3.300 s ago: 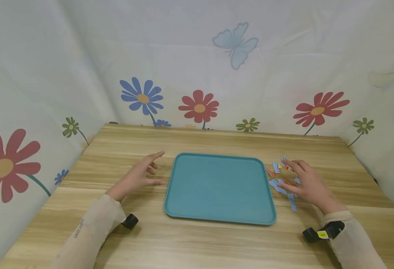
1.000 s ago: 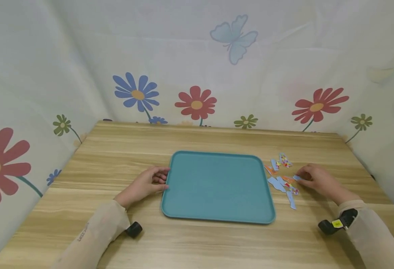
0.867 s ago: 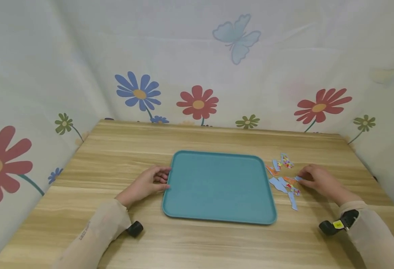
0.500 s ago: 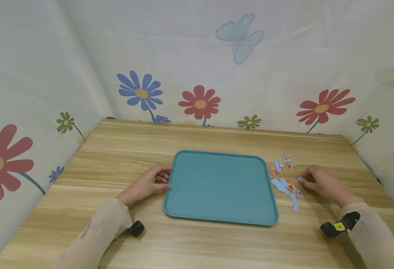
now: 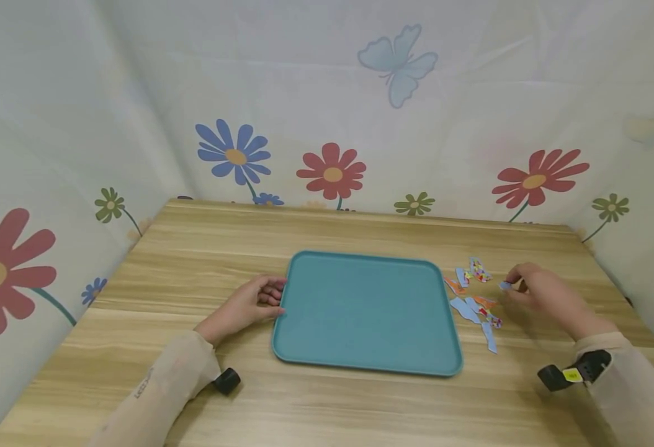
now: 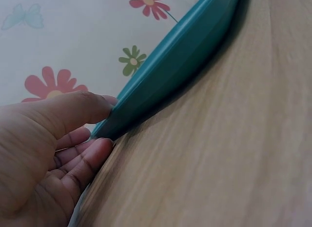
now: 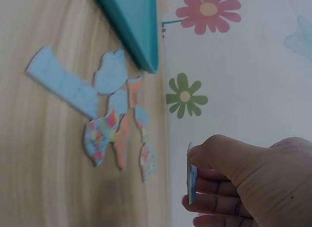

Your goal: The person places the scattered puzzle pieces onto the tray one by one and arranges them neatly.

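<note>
My left hand (image 5: 243, 308) is at the left edge of a teal tray (image 5: 366, 313), which lies flat on the table. In the left wrist view, the thumb sits at the tray's rim (image 6: 146, 73) and the fingers at its lower side, gripping the edge. My right hand (image 5: 539, 295) pinches a small light-blue puzzle piece (image 7: 191, 180) between thumb and fingers, held above the table. Several other puzzle pieces lie just right of the tray: a long blue one (image 5: 489, 337), a patterned one (image 5: 479, 270), an orange one (image 5: 454, 285) and others close together.
The wood-grain table (image 5: 327, 403) carries the tray in its middle. Behind and beside it hangs a white cloth (image 5: 282, 81) printed with flowers and a butterfly. A black wrist camera (image 5: 555, 377) sits on the right sleeve, another (image 5: 227, 380) on the left.
My left hand has come to the tray's edge and stayed there. My right hand moved to the blue puzzle piece at the group's right side, took it and lifted it off the table.
</note>
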`<state>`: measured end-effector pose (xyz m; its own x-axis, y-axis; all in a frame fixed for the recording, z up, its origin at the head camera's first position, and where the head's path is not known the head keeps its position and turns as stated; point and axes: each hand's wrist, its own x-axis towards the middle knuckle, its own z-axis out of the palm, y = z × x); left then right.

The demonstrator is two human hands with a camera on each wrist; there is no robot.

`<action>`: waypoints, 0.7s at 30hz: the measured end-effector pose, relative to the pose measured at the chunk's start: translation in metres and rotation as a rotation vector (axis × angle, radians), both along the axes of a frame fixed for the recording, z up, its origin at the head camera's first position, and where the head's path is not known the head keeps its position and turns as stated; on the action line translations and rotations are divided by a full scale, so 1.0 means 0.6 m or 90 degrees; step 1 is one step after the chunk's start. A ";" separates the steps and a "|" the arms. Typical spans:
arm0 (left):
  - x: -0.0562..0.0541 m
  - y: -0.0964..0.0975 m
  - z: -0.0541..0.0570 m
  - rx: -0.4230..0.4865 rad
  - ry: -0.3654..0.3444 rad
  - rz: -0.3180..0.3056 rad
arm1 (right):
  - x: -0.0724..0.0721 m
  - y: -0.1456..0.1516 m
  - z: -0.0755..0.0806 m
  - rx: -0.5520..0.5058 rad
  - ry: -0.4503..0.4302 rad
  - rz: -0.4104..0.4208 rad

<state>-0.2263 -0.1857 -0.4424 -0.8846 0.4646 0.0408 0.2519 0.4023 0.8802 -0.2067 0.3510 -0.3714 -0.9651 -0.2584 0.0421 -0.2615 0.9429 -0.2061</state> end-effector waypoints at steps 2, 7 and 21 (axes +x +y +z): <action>-0.001 0.000 -0.002 -0.001 0.003 0.000 | 0.000 -0.009 0.010 0.011 0.004 -0.005; -0.001 0.000 -0.004 0.000 0.002 0.004 | 0.000 -0.031 0.032 0.022 0.021 0.007; 0.001 0.000 -0.003 -0.007 0.002 0.001 | -0.005 -0.121 0.071 0.001 0.087 0.101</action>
<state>-0.2257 -0.1860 -0.4444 -0.8853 0.4635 0.0389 0.2543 0.4123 0.8749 -0.2097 0.2786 -0.3291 -0.8976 -0.4070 0.1691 -0.4322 0.8880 -0.1571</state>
